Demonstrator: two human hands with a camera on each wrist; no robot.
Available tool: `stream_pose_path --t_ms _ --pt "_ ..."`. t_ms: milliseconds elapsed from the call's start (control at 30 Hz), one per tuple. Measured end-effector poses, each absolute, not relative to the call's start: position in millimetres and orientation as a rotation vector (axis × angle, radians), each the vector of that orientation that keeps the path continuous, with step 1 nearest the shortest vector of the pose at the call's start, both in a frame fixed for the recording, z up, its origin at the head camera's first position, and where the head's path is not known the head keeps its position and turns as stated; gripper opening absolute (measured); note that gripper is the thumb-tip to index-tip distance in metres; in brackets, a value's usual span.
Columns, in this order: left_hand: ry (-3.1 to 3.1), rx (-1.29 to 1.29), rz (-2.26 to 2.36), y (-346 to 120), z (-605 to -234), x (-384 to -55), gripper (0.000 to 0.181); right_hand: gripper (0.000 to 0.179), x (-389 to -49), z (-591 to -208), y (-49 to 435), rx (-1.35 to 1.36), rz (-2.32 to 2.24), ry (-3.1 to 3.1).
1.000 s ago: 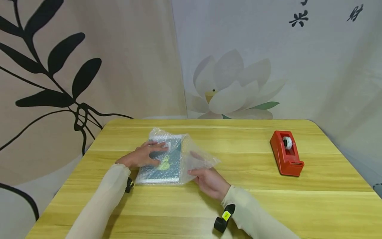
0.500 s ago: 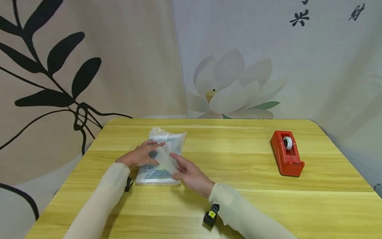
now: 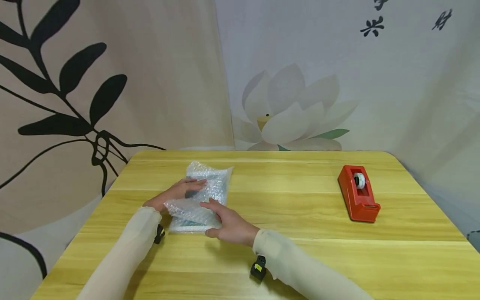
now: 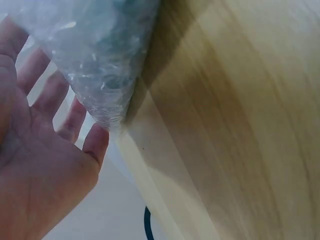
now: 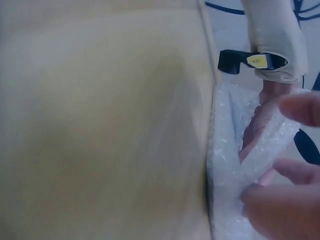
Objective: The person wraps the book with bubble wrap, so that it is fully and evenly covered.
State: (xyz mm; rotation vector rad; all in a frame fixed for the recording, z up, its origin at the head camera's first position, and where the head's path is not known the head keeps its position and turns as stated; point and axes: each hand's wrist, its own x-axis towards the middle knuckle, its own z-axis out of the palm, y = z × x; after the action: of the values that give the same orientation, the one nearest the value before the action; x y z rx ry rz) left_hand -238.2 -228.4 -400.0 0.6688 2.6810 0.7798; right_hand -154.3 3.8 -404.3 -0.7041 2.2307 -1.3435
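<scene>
A flat rectangular item with teal showing faintly through is wrapped in clear bubble wrap (image 3: 218, 178) on the table, left of centre. A loose flap (image 3: 193, 211) of the wrap lies folded leftward over its front part. My left hand (image 3: 173, 196) rests with spread fingers on the item's left side, partly covered by the flap. In the left wrist view, a pointed corner of bubble wrap (image 4: 102, 60) overhangs the fingers. My right hand (image 3: 233, 225) touches the flap near the item's right front edge, fingers extended and thumb apart.
A red tape dispenser (image 3: 359, 193) with a small white roll stands at the right of the wooden table (image 3: 292, 200). Behind the table's far edge hangs a curtain (image 3: 180, 83) with printed leaves and a lotus. Each wrist wears a black camera band (image 3: 258, 267).
My right hand has moved left and carried the wrap's loose right end over the item, so it covers the teal face. My left hand has stayed in place.
</scene>
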Motion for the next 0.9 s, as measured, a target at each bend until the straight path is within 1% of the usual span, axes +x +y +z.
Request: stream_pose_path --t_ms 67,100,233,300,467,600,667,767,900 --pt "2.696 0.728 0.776 -230 -402 -238 0.069 0.075 -155 -404 3 -0.772 -1.191 2.309" --pt "2.72 0.757 0.742 -232 -404 -238 0.073 0.076 -155 -403 2 -0.804 -1.108 2.344" --pt "2.776 0.721 0.758 -237 -408 -237 0.075 0.08 -156 -396 -1 -0.905 -0.81 2.428" --pt "2.812 0.709 0.753 -239 -408 -237 0.072 0.079 -157 -391 -2 -0.939 -0.69 2.452" --pt "2.84 0.786 0.729 -242 -405 -238 0.055 0.075 -161 -384 -7 -1.025 -0.462 2.481" --pt "2.706 0.754 0.909 -248 -404 -238 0.043 0.073 -163 -380 -10 -1.042 -0.326 2.508" --pt "2.652 0.695 1.008 -252 -403 -237 0.037 0.071 -162 -379 -12 -1.057 -0.259 2.528" --pt "2.625 0.61 1.078 -256 -401 -235 0.036 0.067 -162 -377 -15 -1.078 -0.171 2.559" --pt "2.69 0.574 0.954 -257 -390 -225 0.036 0.06 -164 -378 -20 -1.112 -0.075 2.595"
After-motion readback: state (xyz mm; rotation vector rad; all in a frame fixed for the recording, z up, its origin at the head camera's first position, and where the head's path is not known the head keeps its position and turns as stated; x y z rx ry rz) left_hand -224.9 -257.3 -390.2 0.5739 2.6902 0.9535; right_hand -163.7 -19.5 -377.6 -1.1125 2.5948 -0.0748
